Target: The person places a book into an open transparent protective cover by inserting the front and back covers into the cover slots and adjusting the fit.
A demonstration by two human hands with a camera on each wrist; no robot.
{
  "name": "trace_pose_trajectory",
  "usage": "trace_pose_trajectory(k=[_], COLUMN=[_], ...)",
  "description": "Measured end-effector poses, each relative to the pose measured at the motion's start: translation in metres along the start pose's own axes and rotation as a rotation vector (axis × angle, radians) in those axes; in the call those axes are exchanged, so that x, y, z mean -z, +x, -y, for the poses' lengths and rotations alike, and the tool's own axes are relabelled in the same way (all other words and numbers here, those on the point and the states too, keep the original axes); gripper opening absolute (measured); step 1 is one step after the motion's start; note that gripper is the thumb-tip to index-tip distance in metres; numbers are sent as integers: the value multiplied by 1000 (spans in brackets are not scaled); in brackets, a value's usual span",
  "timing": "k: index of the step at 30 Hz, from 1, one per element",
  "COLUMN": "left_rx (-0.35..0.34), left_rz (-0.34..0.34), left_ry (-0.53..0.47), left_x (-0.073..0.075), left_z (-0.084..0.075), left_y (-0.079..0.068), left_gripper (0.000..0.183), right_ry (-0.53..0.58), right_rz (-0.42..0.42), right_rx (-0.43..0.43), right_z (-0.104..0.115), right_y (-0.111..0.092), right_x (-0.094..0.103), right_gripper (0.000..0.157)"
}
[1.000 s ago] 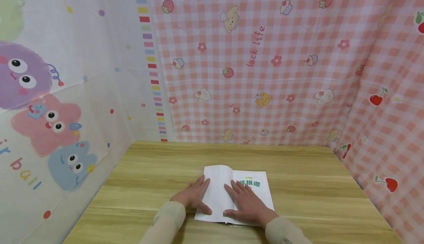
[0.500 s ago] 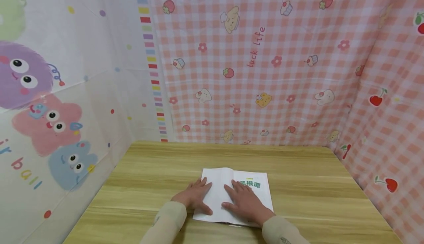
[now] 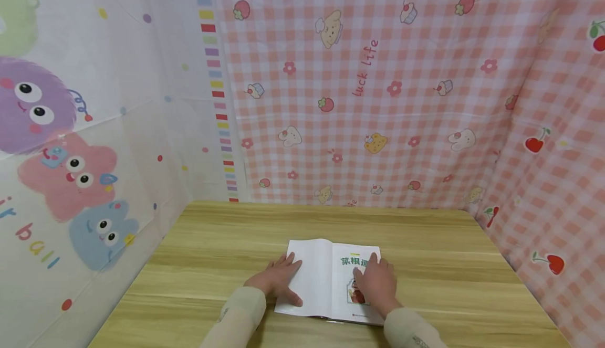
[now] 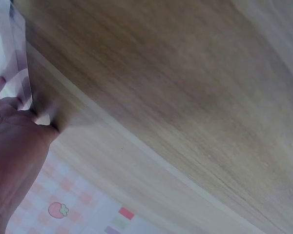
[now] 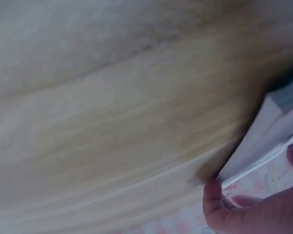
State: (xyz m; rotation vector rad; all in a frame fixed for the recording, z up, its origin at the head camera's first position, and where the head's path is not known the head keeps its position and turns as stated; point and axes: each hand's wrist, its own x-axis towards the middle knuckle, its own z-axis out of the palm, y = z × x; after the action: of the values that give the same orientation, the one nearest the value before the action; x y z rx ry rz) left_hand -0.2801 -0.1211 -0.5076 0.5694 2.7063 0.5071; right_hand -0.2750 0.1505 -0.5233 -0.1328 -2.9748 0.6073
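An open book lies on the wooden table, its left page blank white. Its right page has green Chinese characters and a small coloured picture. My left hand rests on the left edge of the blank page, fingers spread and thumb apart. In the left wrist view, that hand touches the white page edge. My right hand lies over the right page's outer edge, thumb over the page. The right wrist view has a bent finger of the right hand at the book's corner; whether it pinches a sheet is unclear.
The wood-grain table spreads around the book. Behind it hangs a pink checked cloth; a similar cloth with cherries covers the right side. A white cartoon-printed cloth stands along the left.
My right hand has moved right from the book's middle to the right page's outer edge, uncovering the picture and lettering. The left page has flattened slightly; my left hand stays in place.
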Motion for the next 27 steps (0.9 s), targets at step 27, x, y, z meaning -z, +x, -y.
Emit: trace_pose_trajectory(k=[27], left_rx=[-22], left_rz=[-39], left_ry=[-64], left_x=[0], left_z=[3], left_y=[-1], left_gripper=[110], right_ry=[997], right_rz=[284], right_rx=[-93], right_z=[2], right_y=[25], right_x=[51], right_gripper=[41])
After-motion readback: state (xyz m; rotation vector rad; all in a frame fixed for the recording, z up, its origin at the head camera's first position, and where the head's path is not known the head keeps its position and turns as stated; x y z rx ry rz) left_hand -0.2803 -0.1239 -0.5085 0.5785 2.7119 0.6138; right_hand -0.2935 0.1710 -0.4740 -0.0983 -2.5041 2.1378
